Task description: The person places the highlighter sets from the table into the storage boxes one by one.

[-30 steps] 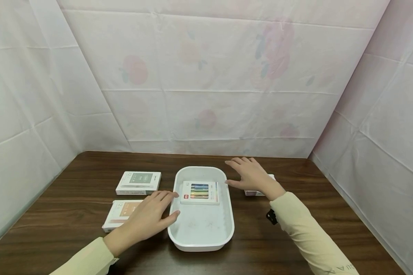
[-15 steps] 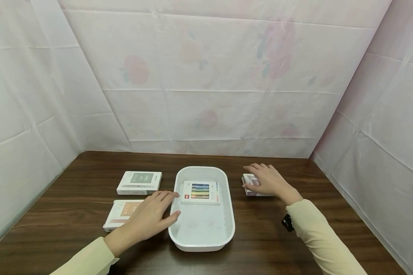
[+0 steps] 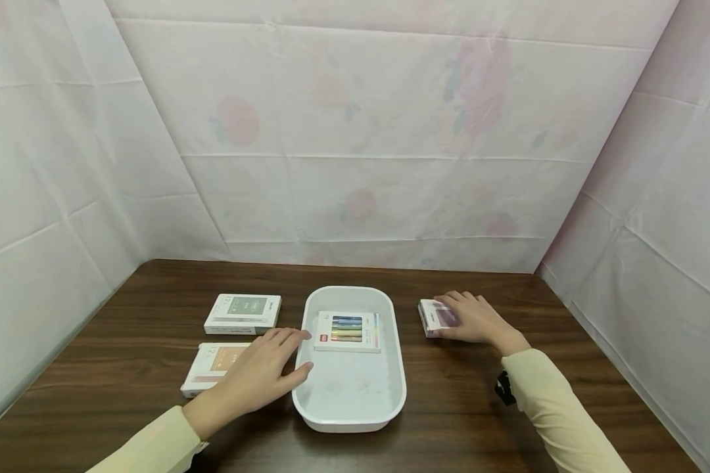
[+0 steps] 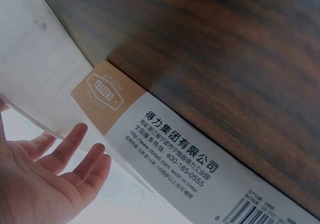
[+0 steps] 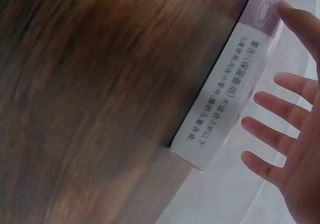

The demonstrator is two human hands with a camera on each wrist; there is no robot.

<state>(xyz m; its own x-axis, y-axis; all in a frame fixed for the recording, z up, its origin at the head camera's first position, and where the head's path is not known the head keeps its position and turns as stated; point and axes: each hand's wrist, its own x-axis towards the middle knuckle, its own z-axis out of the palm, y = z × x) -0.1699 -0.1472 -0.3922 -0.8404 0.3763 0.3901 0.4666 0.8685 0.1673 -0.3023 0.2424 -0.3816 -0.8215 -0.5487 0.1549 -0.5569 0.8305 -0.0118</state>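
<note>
A white box with a purple label (image 3: 430, 318) lies on the table right of the tray. Over its right part reaches my right hand (image 3: 474, 320), thumb near the box's front side and fingers along its far side. In the right wrist view the fingers (image 5: 272, 103) are spread and fairly straight above the box, with the thumb by its purple end (image 5: 261, 12). My left hand (image 3: 260, 368) lies at the left rim of the white tray (image 3: 348, 422), fingers extended and holding nothing. It partly covers a white box with an orange label (image 3: 213, 364).
Inside the tray, toward its far end, lies a flat white box with a window showing coloured sticks (image 3: 348, 332). A white box with a green label (image 3: 244, 313) lies behind the orange-labelled one. Pale curtains (image 3: 355, 131) hang behind the wooden table (image 3: 449, 407) and at its sides.
My right hand has moved right from beside the tray and come down over the purple-labelled box. The left hand has stayed at the tray's left rim.
</note>
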